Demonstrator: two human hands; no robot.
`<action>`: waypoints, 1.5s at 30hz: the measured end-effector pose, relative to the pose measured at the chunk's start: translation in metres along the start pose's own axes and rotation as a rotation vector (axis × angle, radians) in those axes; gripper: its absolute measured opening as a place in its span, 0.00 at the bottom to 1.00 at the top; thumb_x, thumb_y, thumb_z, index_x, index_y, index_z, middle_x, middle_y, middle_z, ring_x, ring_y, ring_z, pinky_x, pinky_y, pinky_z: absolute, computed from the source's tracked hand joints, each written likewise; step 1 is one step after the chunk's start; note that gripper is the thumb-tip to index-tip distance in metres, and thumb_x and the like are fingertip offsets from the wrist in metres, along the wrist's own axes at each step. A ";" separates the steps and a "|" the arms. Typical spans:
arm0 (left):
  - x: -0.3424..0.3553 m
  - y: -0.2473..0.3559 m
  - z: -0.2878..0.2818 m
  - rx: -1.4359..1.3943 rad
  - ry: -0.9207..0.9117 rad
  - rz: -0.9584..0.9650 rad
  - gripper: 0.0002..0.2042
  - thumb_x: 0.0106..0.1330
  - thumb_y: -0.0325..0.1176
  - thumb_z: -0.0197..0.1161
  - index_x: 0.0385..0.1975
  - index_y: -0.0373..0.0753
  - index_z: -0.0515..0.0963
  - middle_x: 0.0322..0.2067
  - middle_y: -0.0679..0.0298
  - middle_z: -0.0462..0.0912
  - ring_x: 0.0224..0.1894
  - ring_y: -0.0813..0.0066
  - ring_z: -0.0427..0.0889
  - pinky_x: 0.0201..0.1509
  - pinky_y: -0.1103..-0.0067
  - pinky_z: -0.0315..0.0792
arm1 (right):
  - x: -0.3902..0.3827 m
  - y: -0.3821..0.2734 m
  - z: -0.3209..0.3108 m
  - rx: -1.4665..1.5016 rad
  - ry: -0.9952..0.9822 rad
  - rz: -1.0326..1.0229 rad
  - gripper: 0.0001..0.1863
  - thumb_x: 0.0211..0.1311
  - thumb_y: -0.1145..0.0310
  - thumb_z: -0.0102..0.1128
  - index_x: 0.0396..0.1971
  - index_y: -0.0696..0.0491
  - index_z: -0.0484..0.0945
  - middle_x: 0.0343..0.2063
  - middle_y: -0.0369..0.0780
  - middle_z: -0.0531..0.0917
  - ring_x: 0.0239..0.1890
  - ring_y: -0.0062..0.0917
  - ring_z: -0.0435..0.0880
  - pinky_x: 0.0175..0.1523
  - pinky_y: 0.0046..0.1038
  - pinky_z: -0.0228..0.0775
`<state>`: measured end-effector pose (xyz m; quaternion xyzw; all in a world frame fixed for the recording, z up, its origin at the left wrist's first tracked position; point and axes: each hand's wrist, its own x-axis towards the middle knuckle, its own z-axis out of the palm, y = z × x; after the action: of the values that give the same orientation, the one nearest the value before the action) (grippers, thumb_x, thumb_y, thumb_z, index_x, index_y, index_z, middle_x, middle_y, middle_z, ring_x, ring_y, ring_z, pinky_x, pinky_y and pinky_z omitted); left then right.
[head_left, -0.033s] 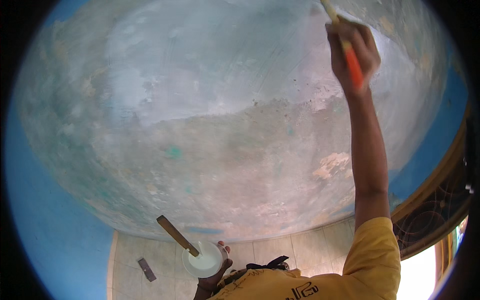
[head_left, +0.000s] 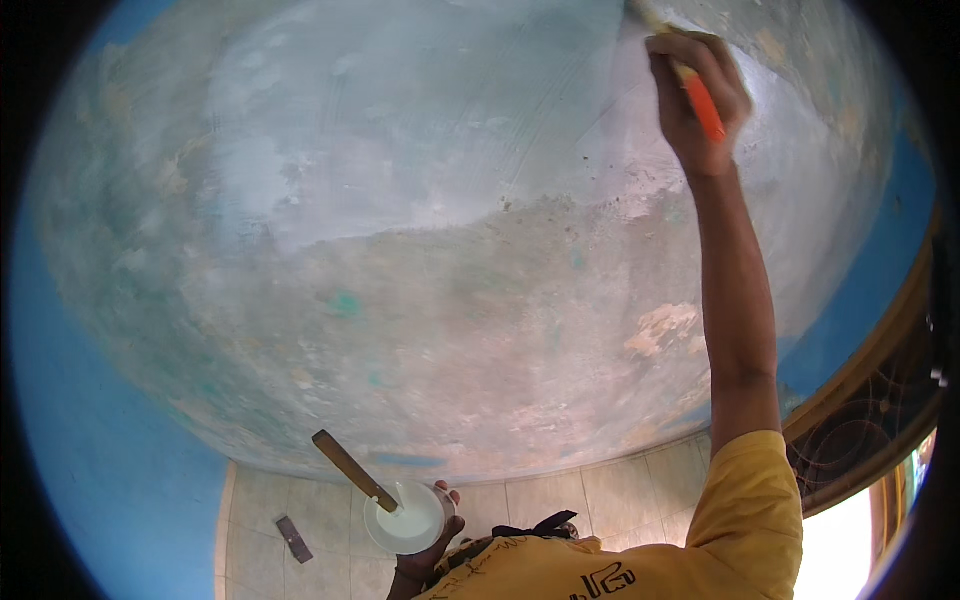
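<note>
High at the upper right, my right hand [head_left: 688, 135] is closed round a paintbrush with an orange-tipped handle [head_left: 704, 108]. The brush's head reaches the top edge of the picture against a patchy grey-white wall [head_left: 420, 290]; its bristles are blurred and partly cut off. Low down near my body, my left hand [head_left: 437, 548] grips a white tub [head_left: 376, 537] from its right side, with fingertips showing past the rim. White liquid that looks like paint [head_left: 415, 520] is in the tub. A flat wooden-looking stick [head_left: 350, 467] leans out of it toward the upper left.
Blue wall paint [head_left: 110, 430] borders the grey area on the left and right. Pale floor tiles [head_left: 540, 500] run along the wall's foot, with a small dark flat piece [head_left: 294, 539] lying on them. A dark panel with a wooden frame [head_left: 850, 440] curves along the right.
My right hand and the paintbrush have shifted slightly to the left, and the handle's orange end sits higher. The left hand and tub stay in place.
</note>
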<state>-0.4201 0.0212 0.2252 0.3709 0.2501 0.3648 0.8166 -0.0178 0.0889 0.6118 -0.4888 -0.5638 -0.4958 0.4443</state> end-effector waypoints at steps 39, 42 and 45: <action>-0.003 -0.005 -0.006 -0.871 -0.070 -0.093 0.24 0.67 0.53 0.54 0.57 0.46 0.70 0.58 0.55 0.68 0.59 0.52 0.65 0.47 0.54 0.71 | -0.120 -0.049 0.039 0.156 -0.182 -0.537 0.17 0.43 0.66 0.71 0.38 0.42 0.83 0.41 0.40 0.81 0.41 0.35 0.81 0.40 0.35 0.75; -0.004 -0.003 -0.004 -0.953 0.029 -0.138 0.24 0.67 0.53 0.54 0.58 0.46 0.69 0.57 0.55 0.68 0.60 0.51 0.65 0.49 0.52 0.70 | -0.207 -0.120 0.038 0.511 -0.412 -0.649 0.08 0.43 0.65 0.64 0.27 0.42 0.77 0.28 0.33 0.73 0.37 0.27 0.79 0.42 0.30 0.76; 0.002 -0.018 -0.020 -0.816 -0.025 -0.081 0.24 0.66 0.55 0.57 0.58 0.51 0.71 0.61 0.55 0.64 0.62 0.50 0.64 0.50 0.53 0.71 | -0.213 -0.136 0.032 0.634 -0.533 -0.603 0.08 0.46 0.65 0.65 0.29 0.45 0.78 0.29 0.34 0.75 0.36 0.26 0.80 0.41 0.29 0.77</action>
<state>-0.4254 0.0228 0.1990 0.0109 0.0894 0.3970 0.9134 -0.1260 0.0925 0.3815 -0.2552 -0.8961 -0.2648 0.2486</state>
